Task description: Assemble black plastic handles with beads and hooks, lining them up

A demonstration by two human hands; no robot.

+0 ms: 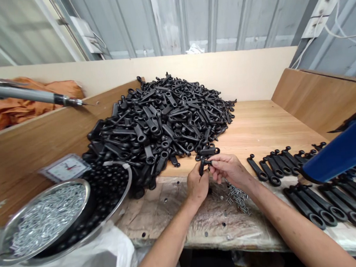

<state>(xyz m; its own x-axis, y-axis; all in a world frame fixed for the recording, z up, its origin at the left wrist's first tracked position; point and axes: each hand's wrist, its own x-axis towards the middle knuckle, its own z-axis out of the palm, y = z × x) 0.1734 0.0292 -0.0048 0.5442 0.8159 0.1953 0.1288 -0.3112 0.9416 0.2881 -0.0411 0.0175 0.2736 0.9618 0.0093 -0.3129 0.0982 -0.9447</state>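
Observation:
My left hand (197, 183) and my right hand (229, 168) meet in front of me over the bench edge. Both are closed on one small black plastic handle part (202, 164), held upright between their fingertips. Just beyond them lies a big heap of the same black handle parts (161, 118) on the wooden bench (257, 128). A small scatter of silver screws (237, 195) lies under my right wrist.
At left, a steel bowl of silver screws (46, 218) rests in a larger bowl of black knobs (108, 187), with a small clock (65, 168) behind. Rows of black handles (306, 189) lie at right under a blue object (340, 150). A power screwdriver (29, 95) hangs at upper left.

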